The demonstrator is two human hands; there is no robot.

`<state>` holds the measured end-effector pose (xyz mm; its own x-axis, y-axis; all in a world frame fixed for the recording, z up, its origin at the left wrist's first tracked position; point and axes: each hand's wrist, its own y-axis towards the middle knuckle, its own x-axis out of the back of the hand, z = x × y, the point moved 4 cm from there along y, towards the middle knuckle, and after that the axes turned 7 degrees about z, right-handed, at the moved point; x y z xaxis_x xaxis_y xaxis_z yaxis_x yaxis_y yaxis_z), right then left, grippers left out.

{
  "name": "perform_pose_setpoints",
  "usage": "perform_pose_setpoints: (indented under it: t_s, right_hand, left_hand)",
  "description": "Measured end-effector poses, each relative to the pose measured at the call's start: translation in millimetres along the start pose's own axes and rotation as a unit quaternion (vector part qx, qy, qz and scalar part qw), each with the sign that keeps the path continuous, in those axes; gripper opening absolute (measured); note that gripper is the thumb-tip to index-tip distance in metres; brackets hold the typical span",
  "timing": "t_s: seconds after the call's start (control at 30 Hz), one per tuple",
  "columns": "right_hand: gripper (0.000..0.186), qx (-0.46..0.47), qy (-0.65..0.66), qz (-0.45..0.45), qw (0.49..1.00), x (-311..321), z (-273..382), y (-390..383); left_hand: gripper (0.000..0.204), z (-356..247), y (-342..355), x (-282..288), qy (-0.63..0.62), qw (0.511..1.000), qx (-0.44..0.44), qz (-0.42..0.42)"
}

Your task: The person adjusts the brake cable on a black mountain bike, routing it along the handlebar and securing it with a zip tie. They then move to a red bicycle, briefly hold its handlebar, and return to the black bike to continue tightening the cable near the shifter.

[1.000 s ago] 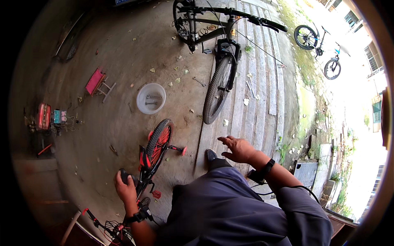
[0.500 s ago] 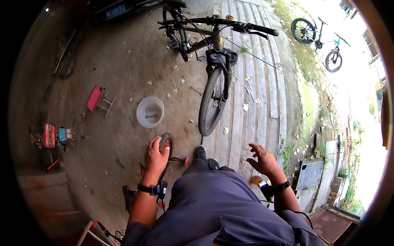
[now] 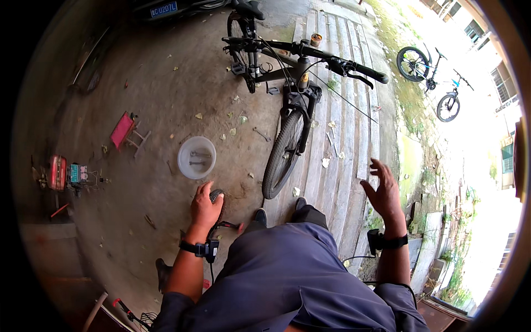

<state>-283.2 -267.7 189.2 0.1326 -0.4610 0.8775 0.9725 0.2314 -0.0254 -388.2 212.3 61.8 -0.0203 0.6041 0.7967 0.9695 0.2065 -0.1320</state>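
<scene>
My left hand (image 3: 206, 205) hovers at or just over the tyre (image 3: 220, 197) of a small black and red bicycle, partly hidden by my arm; I cannot tell whether it touches. Its fingers are loosely apart. My right hand (image 3: 381, 188) is raised at the right, empty, with fingers spread. Straight ahead of me a black mountain bicycle (image 3: 282, 155) stands with its front tyre near my shoes (image 3: 301, 201). Beside it on the left is a translucent bucket (image 3: 185, 157) with wrenches (image 3: 199, 156) inside.
A pink folding stool (image 3: 121, 128) and a red box-like object (image 3: 57, 171) are at the left. Wooden planks (image 3: 337, 177) run along the right. A blue and black bicycle (image 3: 415, 66) stands beyond them. A dark car (image 3: 193, 8) is at the top, loose tools (image 3: 332, 144) on the planks.
My left hand has left the small bicycle's saddle and moved forward over its wheel. My right hand has moved right and up, fingers spreading. My feet are nearer the mountain bicycle.
</scene>
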Motion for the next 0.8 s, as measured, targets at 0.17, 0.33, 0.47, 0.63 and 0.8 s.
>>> perform_pose_setpoints:
  t_s: [0.17,0.33,0.47,0.63,0.8]
  right_hand:
    - [0.068,0.076,-0.091,-0.122,0.985,71.6,-17.6,94.6]
    - [0.065,0.158,-0.093,-0.14,0.973,107.0,-45.7,184.1]
    - [0.06,0.197,-0.078,-0.085,0.974,109.4,-76.5,229.6]
    - [0.058,0.215,-0.037,-0.047,0.975,115.4,-105.6,249.5]
    - [0.057,0.185,0.016,-0.045,0.982,122.5,-146.7,246.0]
  left_hand:
    - [0.049,-11.8,3.0,-18.6,-0.025,0.998,0.045,-0.027]
    - [0.05,-45.8,4.8,-55.1,-0.034,0.99,0.129,-0.052]
    - [0.05,-85.4,-8.1,-104.0,-0.052,0.985,0.158,-0.053]
    - [0.052,-152.9,-7.0,-128.1,-0.034,0.981,0.188,-0.03]
    - [0.052,-173.6,8.0,-155.3,-0.035,0.985,0.166,-0.01]
